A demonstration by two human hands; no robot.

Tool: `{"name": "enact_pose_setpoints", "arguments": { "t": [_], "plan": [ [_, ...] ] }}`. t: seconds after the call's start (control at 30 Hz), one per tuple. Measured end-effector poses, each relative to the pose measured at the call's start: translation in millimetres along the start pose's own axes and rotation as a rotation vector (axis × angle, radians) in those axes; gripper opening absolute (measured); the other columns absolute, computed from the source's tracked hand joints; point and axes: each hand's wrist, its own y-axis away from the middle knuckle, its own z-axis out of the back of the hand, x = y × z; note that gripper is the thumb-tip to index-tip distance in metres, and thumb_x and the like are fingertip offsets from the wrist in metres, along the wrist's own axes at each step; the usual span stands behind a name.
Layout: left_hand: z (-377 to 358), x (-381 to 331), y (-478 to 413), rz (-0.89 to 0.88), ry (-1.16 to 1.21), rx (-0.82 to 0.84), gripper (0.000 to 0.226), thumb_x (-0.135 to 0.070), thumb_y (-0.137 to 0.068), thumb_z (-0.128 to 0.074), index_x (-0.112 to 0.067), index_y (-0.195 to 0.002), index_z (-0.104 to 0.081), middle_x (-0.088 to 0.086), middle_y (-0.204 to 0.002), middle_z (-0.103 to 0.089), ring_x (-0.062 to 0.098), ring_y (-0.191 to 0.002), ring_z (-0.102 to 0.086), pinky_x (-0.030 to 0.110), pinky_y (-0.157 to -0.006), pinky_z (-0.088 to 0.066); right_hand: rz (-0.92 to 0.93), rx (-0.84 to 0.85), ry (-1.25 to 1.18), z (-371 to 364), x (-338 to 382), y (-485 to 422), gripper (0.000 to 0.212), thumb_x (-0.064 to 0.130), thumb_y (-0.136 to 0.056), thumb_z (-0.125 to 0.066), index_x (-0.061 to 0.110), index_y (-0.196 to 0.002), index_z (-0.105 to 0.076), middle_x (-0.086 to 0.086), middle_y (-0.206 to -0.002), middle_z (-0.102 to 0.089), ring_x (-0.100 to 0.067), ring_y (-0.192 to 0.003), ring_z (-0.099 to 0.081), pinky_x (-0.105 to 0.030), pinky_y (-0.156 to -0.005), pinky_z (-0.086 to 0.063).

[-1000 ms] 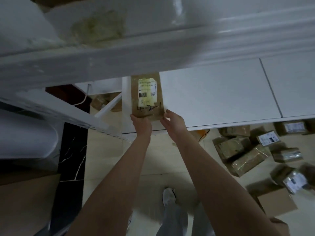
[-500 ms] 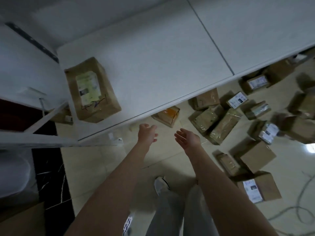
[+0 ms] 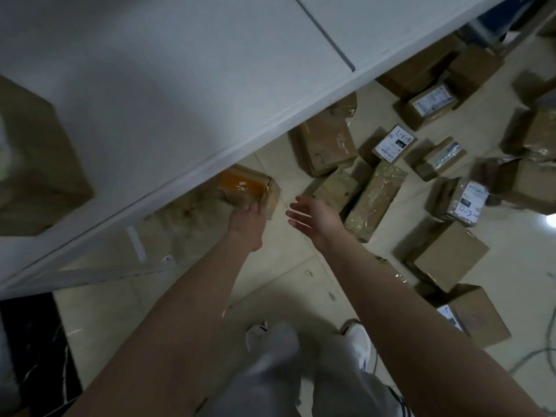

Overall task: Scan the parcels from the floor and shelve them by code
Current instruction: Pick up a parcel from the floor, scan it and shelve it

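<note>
On the white shelf (image 3: 180, 100), one shelved parcel (image 3: 36, 164) is sitting at the left; on the floor (image 3: 285, 281), many loose parcels (image 3: 328, 142) are waiting unshelved; your left hand (image 3: 245, 222) is reaching the orange-taped parcel (image 3: 249, 188), fingers extended, contact unclear; your right hand (image 3: 316, 215) is hovering beside, fingers spread.

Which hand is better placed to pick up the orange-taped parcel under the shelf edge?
Left, probably. The left hand reaches the near edge of the orange-taped parcel; the right hand hovers open beside it, apart, nearer the plastic-wrapped parcels.
</note>
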Motion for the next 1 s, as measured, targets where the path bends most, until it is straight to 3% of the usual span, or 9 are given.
{"name": "enact_pose_setpoints", "arguments": {
  "t": [0.1,0.23,0.43,0.5,0.6,0.67,0.77,0.9,1.0],
  "plan": [
    [-17,-11,-49,0.000,-0.110,-0.031,0.087,-0.020,-0.084,-0.074,-0.013,-0.153,-0.021,0.012,-0.152,-0.030,0.029,-0.140,-0.033,0.042,-0.105,-0.043,-0.014,0.000,-0.029,15,-7,-50,0.008,0.009,-0.095,-0.054,0.007,-0.094,-0.061,-0.010,-0.095,-0.063,-0.022,-0.074,-0.067,-0.026,-0.061,-0.057],
    [-41,-11,-116,0.034,-0.178,-0.059,0.082,-0.021,-0.096,-0.057,-0.011,-0.159,-0.005,0.016,-0.166,-0.005,0.036,-0.153,-0.007,0.049,-0.118,-0.028,-0.030,-0.005,-0.058,38,-21,-116,0.008,0.009,-0.094,-0.052,0.008,-0.088,-0.059,-0.009,-0.089,-0.063,-0.021,-0.070,-0.066,-0.026,-0.059,-0.056],
    [-67,-5,-191,0.006,-0.324,-0.087,0.098,-0.033,-0.095,-0.058,-0.021,-0.158,0.016,0.017,-0.163,0.025,0.045,-0.149,0.020,0.062,-0.121,-0.007,-0.054,-0.019,-0.089,67,-52,-187,0.013,0.011,-0.098,-0.045,0.008,-0.091,-0.056,-0.010,-0.093,-0.064,-0.023,-0.075,-0.065,-0.029,-0.066,-0.054],
    [-72,3,-203,-0.027,-0.346,-0.083,0.105,-0.030,-0.090,-0.065,-0.024,-0.158,0.015,0.018,-0.164,0.020,0.046,-0.150,0.015,0.064,-0.120,-0.011,-0.067,-0.018,-0.101,72,-59,-199,0.013,0.011,-0.098,-0.045,0.009,-0.091,-0.056,-0.010,-0.093,-0.063,-0.023,-0.076,-0.064,-0.029,-0.067,-0.053],
    [-68,13,-207,-0.098,-0.338,-0.099,0.108,-0.025,-0.083,-0.070,-0.027,-0.159,0.006,0.019,-0.157,-0.008,0.045,-0.144,-0.010,0.059,-0.110,-0.035,-0.076,-0.021,-0.120,75,-59,-203,0.008,0.011,-0.097,-0.048,0.009,-0.094,-0.056,-0.010,-0.091,-0.062,-0.023,-0.074,-0.063,-0.028,-0.064,-0.052],
    [-64,11,-195,-0.120,-0.301,-0.092,0.113,-0.026,-0.076,-0.075,-0.025,-0.158,0.002,0.016,-0.151,-0.016,0.041,-0.138,-0.019,0.055,-0.102,-0.042,-0.080,-0.043,-0.135,75,-57,-194,0.008,0.010,-0.096,-0.049,0.008,-0.094,-0.056,-0.010,-0.091,-0.062,-0.023,-0.073,-0.063,-0.028,-0.064,-0.052],
    [-61,-6,-168,-0.088,-0.173,-0.115,0.120,-0.029,-0.070,-0.080,-0.023,-0.157,0.002,0.016,-0.148,-0.019,0.039,-0.137,-0.020,0.050,-0.095,-0.049,-0.070,-0.082,-0.136,75,-52,-168,0.009,0.011,-0.094,-0.050,0.007,-0.096,-0.058,-0.012,-0.097,-0.064,-0.025,-0.079,-0.065,-0.030,-0.068,-0.054],
    [-23,-44,-106,-0.116,-0.016,-0.222,0.122,-0.032,-0.072,-0.081,-0.020,-0.158,0.005,0.016,-0.153,-0.014,0.039,-0.144,-0.014,0.044,-0.099,-0.051,-0.057,-0.182,-0.102,75,-31,-103,0.011,0.014,-0.095,-0.053,0.007,-0.091,-0.060,-0.011,-0.093,-0.063,-0.028,-0.086,-0.065,-0.036,-0.080,-0.057],
    [21,-73,-55,-0.159,0.070,-0.336,0.121,-0.028,-0.071,-0.080,-0.018,-0.158,0.003,0.017,-0.153,-0.014,0.038,-0.145,-0.013,0.046,-0.100,-0.051,-0.017,-0.260,-0.106,78,-6,-47,0.013,0.015,-0.097,-0.052,0.005,-0.096,-0.060,-0.009,-0.091,-0.063,-0.024,-0.081,-0.063,-0.035,-0.077,-0.056]
  ]
}}
